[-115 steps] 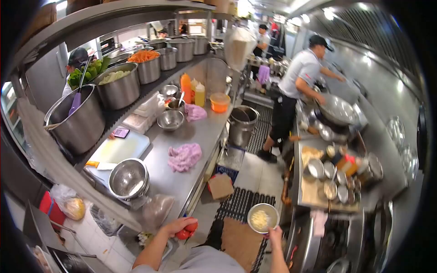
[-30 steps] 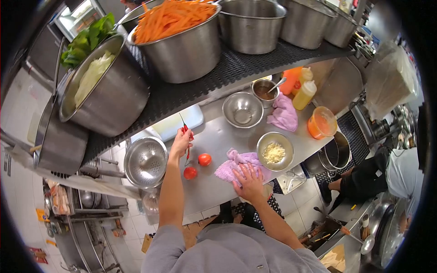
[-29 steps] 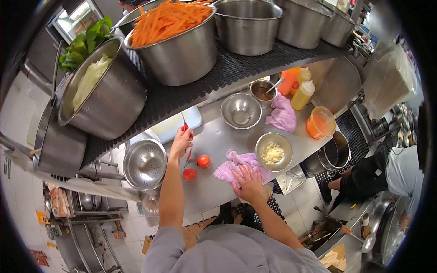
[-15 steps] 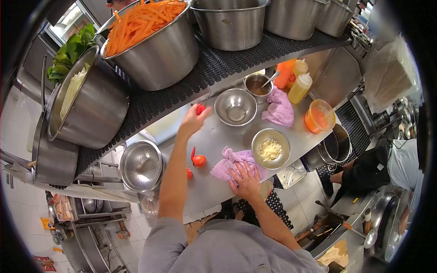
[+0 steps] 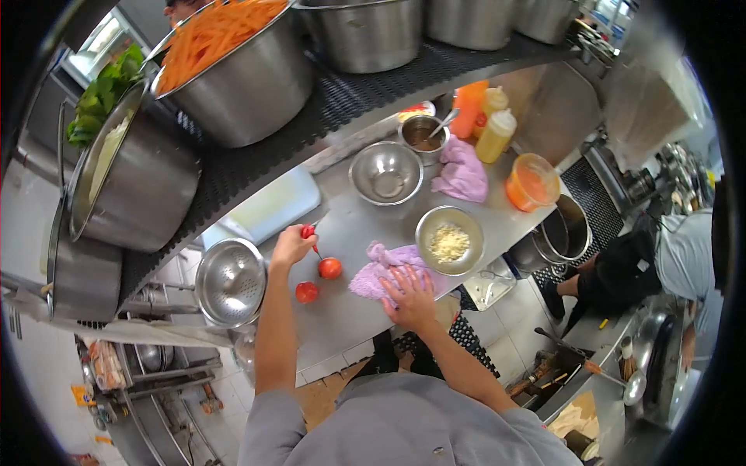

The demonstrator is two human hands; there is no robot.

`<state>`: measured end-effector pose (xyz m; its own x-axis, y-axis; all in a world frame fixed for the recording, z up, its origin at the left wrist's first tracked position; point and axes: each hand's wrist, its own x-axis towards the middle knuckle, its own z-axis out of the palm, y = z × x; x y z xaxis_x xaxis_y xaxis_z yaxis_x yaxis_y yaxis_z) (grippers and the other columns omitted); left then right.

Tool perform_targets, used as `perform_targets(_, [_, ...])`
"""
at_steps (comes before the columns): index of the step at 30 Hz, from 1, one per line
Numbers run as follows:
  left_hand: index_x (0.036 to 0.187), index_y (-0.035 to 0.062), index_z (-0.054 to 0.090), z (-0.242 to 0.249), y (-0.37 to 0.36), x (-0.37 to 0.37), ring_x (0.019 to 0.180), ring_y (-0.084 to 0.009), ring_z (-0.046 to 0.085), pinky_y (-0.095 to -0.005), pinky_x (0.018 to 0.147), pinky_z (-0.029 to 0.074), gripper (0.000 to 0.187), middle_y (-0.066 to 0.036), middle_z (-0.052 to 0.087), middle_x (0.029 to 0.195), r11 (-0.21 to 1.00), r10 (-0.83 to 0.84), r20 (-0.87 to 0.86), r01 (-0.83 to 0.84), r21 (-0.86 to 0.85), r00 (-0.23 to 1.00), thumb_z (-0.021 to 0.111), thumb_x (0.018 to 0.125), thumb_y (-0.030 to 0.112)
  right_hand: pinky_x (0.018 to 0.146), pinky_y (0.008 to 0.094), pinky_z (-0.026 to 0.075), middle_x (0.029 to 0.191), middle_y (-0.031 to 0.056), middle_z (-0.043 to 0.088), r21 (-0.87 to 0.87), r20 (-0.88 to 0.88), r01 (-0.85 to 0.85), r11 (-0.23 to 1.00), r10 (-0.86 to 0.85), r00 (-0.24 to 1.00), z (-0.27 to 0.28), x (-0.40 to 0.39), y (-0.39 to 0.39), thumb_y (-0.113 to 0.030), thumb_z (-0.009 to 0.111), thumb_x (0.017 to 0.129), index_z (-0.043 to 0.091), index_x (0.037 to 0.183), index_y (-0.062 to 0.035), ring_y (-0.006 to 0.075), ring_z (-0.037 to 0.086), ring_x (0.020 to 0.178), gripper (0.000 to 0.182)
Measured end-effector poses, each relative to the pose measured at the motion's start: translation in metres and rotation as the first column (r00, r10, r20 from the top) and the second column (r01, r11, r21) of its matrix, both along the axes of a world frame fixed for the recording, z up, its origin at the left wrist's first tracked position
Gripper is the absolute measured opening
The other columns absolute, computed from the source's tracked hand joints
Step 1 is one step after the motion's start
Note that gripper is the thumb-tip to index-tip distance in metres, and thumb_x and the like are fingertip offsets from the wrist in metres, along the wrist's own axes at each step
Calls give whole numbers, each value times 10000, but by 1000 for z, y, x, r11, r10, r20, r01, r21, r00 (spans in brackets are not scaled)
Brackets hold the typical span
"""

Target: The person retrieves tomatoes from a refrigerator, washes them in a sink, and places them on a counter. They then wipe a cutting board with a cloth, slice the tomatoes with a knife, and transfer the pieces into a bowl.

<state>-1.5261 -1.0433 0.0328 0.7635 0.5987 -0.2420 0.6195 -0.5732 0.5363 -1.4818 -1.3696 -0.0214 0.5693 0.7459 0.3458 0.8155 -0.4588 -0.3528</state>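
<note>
My left hand (image 5: 294, 245) is closed around the red handle of a small knife (image 5: 309, 231), whose short blade points down toward a whole tomato (image 5: 330, 269). A second red tomato (image 5: 307, 292) sits just nearer to me on the steel counter (image 5: 334, 326). My right hand (image 5: 412, 299) lies flat with fingers spread on a crumpled pink cloth (image 5: 377, 278). Just beyond that hand stands a steel bowl (image 5: 426, 241) with a pale yellow chopped heap (image 5: 450, 243) in it.
A perforated colander (image 5: 231, 282) stands at the left, below a pale board (image 5: 272, 206). Farther back are a steel bowl (image 5: 386, 175), a sauce pot (image 5: 424, 140), squeeze bottles (image 5: 496, 136) and an orange tub (image 5: 532, 182). The shelf above holds shredded carrots (image 5: 221, 39). A person (image 5: 660, 264) stands right.
My left hand has come down and left with the knife. The slim red thing beside the tomato is gone from there. My right hand stays on the cloth; the view has shifted slightly.
</note>
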Motion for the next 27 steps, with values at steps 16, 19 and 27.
perform_targets(16, [1063,26,600,65,-177,211,810,-338,653,-403,726,494,334,-177,680,856,822,-528,365,569,-7,767,608,912,324,1012,577,347,1337,41,515,168,-58,-40,985,50,997,-19,6,-8,-331,665,807,588,1245,-236,258,435,1278,455])
perform_targets(19, [1070,41,606,35,-206,258,899,-413,635,-467,777,487,361,-230,663,943,676,-733,238,722,147,637,597,911,365,1031,563,335,1349,44,506,128,-75,-54,990,64,995,-21,4,-10,-331,626,840,565,1274,-222,263,423,1295,451])
perform_targets(27, [1059,39,599,-32,-281,312,942,-398,622,-475,805,486,339,-224,659,974,340,-911,-209,934,111,357,695,818,256,1092,509,293,1287,70,546,246,-88,58,967,-38,995,-31,-1,-12,-353,556,876,612,1128,-147,278,412,1327,331])
